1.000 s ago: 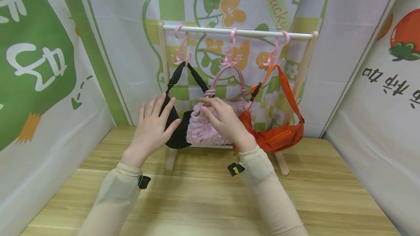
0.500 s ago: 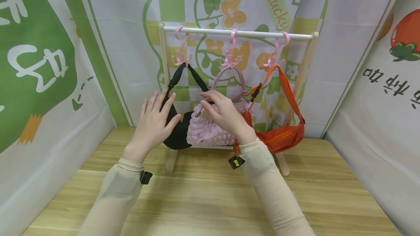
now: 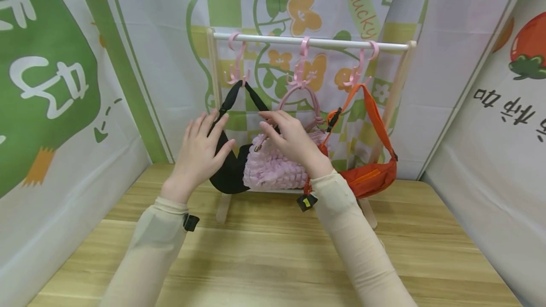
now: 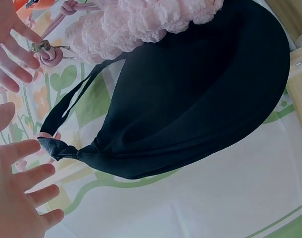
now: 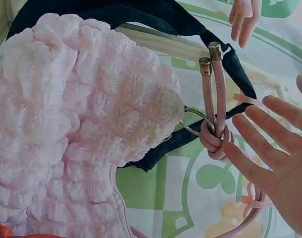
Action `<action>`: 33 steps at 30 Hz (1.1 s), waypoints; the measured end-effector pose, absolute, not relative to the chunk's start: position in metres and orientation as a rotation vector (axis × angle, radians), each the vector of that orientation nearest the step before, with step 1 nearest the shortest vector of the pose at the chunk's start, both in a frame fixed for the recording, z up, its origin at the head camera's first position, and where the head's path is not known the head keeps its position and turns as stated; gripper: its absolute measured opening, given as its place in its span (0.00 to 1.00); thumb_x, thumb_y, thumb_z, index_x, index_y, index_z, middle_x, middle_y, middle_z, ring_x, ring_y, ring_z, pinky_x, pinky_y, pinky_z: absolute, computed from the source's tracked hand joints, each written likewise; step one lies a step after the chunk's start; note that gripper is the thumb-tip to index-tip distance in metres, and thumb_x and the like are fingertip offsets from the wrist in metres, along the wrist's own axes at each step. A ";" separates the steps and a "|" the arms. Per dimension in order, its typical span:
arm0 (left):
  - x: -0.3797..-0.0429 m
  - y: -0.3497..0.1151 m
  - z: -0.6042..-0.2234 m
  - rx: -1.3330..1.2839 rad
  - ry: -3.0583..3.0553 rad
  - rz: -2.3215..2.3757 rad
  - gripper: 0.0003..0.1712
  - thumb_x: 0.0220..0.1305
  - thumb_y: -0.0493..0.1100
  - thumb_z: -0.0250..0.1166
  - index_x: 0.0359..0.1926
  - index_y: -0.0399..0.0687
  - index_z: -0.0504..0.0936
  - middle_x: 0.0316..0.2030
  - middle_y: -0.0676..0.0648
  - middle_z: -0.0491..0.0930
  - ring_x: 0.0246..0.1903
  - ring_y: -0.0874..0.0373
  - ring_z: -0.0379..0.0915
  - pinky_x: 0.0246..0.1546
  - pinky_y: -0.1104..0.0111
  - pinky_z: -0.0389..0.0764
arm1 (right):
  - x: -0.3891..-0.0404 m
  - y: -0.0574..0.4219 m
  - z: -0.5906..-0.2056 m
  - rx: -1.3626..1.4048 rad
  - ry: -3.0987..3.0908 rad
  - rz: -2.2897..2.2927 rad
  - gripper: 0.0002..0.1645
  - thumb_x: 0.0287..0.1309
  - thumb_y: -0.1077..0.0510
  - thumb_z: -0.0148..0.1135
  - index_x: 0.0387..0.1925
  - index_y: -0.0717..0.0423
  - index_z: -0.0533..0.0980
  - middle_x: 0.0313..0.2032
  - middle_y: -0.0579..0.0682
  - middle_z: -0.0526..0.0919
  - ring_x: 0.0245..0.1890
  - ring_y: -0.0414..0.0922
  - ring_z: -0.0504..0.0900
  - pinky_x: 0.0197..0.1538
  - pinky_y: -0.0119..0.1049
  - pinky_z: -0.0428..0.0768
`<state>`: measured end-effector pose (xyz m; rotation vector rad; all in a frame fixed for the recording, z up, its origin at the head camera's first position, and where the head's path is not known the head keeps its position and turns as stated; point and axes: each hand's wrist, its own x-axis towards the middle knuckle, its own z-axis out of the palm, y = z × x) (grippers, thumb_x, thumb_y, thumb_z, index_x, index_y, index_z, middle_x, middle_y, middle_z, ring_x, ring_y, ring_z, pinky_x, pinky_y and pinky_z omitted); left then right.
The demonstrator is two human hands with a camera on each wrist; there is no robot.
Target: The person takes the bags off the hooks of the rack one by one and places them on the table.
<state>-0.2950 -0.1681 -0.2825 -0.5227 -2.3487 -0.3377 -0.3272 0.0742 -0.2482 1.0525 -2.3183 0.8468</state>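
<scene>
Three bags hang from pink hooks on a small rack. On the left is a black shoulder bag point(image 4: 190, 94), its strap looped over the left hook point(image 3: 237, 67). A pink ruffled handbag point(image 5: 86, 114) with a knotted tube handle point(image 5: 214, 134) hangs in the middle. At the right hangs an orange-red bag point(image 3: 371, 174). My left hand point(image 3: 198, 153) has its fingers spread in front of the black bag, holding nothing. My right hand point(image 3: 294, 139), fingers extended, hovers before the pink bag close to its handle and partly hides it.
The rack has a white top bar point(image 3: 273, 38) and wooden legs point(image 3: 368, 213), and stands toward the back of a wooden table point(image 3: 264, 255). Printed cloth walls point(image 3: 145, 60) close in the sides and back. Black wrist cameras point(image 3: 191, 222) sit on both sleeves.
Both hands have risen slightly in front of the bags, fingers still extended. The bags hang as before, on the same hooks.
</scene>
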 end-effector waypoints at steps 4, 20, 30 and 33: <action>-0.296 -0.169 -0.278 -0.512 -2.347 -0.352 0.35 0.69 0.57 0.52 0.72 0.50 0.57 0.71 0.39 0.55 0.70 0.38 0.47 0.68 0.42 0.48 | -0.331 0.072 -0.245 1.053 -2.301 0.871 0.26 0.70 0.45 0.45 0.62 0.52 0.69 0.51 0.51 0.78 0.46 0.42 0.81 0.51 0.36 0.78; -0.301 -0.169 -0.260 -0.489 -2.363 -0.352 0.36 0.69 0.62 0.48 0.73 0.53 0.55 0.72 0.41 0.52 0.72 0.41 0.43 0.70 0.44 0.45 | -0.341 0.063 -0.230 1.072 -2.264 0.895 0.24 0.71 0.48 0.46 0.61 0.54 0.71 0.53 0.53 0.78 0.49 0.42 0.78 0.52 0.38 0.80; -0.304 -0.169 -0.247 -0.498 -2.378 -0.350 0.37 0.70 0.62 0.46 0.73 0.53 0.55 0.73 0.42 0.50 0.72 0.41 0.41 0.70 0.44 0.43 | -0.348 0.058 -0.223 1.051 -2.289 0.846 0.25 0.71 0.46 0.45 0.61 0.54 0.71 0.53 0.50 0.78 0.48 0.42 0.77 0.50 0.37 0.79; -0.305 -0.170 -0.243 -0.499 -2.378 -0.339 0.36 0.70 0.61 0.47 0.73 0.52 0.55 0.73 0.41 0.50 0.72 0.41 0.41 0.70 0.44 0.43 | -0.350 0.056 -0.221 1.051 -2.312 0.836 0.26 0.71 0.45 0.44 0.62 0.54 0.70 0.53 0.51 0.78 0.47 0.43 0.78 0.50 0.37 0.78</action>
